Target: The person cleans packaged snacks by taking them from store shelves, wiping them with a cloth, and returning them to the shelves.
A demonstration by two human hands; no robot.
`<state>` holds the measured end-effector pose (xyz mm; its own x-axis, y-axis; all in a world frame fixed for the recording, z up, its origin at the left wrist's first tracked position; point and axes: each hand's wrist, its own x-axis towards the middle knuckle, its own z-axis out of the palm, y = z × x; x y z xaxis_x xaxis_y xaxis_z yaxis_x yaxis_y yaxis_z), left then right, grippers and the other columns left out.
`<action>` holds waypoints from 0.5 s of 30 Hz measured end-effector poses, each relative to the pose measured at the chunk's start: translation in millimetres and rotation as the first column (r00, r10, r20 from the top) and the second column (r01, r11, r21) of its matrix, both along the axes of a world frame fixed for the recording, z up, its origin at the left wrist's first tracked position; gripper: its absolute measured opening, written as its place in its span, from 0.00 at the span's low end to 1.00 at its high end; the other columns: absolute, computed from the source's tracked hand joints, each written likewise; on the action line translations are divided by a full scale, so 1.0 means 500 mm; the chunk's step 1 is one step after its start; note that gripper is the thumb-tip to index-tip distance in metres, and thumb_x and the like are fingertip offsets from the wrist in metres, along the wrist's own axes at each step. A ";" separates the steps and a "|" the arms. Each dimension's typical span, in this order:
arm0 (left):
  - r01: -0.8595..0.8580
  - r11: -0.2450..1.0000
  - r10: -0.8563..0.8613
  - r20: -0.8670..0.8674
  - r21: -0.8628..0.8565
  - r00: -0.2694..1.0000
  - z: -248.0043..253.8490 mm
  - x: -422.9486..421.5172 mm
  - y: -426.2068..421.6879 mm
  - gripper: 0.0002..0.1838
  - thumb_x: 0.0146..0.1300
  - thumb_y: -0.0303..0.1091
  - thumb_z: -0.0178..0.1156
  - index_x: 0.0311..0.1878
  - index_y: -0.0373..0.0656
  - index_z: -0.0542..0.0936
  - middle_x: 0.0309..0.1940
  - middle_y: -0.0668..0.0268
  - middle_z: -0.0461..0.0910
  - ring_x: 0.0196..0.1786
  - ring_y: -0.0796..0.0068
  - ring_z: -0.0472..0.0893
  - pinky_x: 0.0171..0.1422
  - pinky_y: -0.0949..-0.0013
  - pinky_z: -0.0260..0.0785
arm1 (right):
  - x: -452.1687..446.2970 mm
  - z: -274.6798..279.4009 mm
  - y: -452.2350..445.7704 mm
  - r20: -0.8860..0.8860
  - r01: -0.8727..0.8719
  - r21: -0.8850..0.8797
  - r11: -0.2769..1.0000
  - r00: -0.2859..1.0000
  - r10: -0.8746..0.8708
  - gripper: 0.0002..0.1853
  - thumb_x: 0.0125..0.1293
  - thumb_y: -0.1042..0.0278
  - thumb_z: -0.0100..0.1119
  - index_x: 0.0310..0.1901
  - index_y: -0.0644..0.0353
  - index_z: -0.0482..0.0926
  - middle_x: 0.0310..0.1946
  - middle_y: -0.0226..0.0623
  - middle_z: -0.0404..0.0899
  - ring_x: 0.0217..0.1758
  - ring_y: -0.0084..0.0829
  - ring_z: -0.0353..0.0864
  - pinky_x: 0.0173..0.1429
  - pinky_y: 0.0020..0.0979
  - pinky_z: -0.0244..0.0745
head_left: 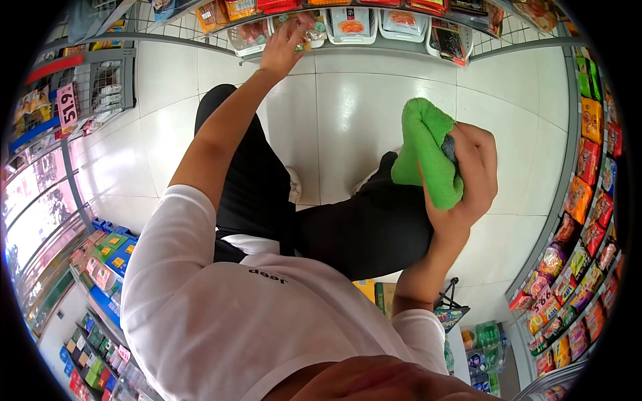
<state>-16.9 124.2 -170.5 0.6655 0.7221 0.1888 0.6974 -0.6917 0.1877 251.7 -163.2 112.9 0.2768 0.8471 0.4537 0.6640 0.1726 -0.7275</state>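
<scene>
Folded green cloth (428,150) is gripped in my right hand (476,167), above my bent knee on the right side; a dark grey patch of it shows between the fingers. My left hand (284,47) reaches up to the low shelf at the top of the view. Its fingers are spread over a white basket (317,41) of small packed goods, with the fingertips at the goods. Left of it stands another white basket (249,50) with reddish packs.
Further white baskets (352,39) line the shelf to the right. A rack of colourful snack packs (588,160) curves down the right side. Wire shelving with a pink price tag (67,105) stands at the upper left. Stacked boxes (110,257) are at the lower left.
</scene>
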 end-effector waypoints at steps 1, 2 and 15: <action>0.003 0.999 -0.003 -0.008 -0.034 1.000 0.004 0.005 0.002 0.45 0.60 0.35 0.74 0.79 0.61 0.63 0.74 0.57 0.64 0.71 0.50 0.72 0.72 0.51 0.71 | 0.000 0.002 -0.002 -0.005 -0.001 -0.004 1.000 1.000 0.001 0.22 0.52 0.79 0.73 0.52 0.69 0.85 0.46 0.46 0.83 0.44 0.39 0.84 0.49 0.32 0.78; 0.004 0.998 -0.005 -0.015 -0.069 1.000 0.007 0.007 0.003 0.45 0.62 0.34 0.73 0.80 0.60 0.62 0.74 0.56 0.65 0.71 0.49 0.73 0.71 0.52 0.72 | 0.000 0.003 -0.002 -0.010 -0.005 -0.008 1.000 1.000 0.004 0.22 0.52 0.80 0.73 0.52 0.69 0.85 0.46 0.46 0.83 0.44 0.39 0.84 0.48 0.32 0.78; 0.070 0.992 -0.057 -0.118 0.110 0.991 0.017 -0.008 0.058 0.34 0.66 0.39 0.70 0.74 0.65 0.69 0.69 0.66 0.72 0.70 0.58 0.74 0.77 0.46 0.63 | 0.000 0.000 -0.001 -0.033 -0.023 -0.063 0.998 0.999 0.021 0.19 0.54 0.81 0.74 0.50 0.69 0.84 0.45 0.45 0.82 0.44 0.40 0.84 0.50 0.33 0.78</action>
<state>-21.0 153.4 -162.2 0.7313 0.6560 0.1868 0.6636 -0.7476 0.0270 251.9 -163.6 113.0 0.2713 0.8798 0.3904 0.6364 0.1403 -0.7585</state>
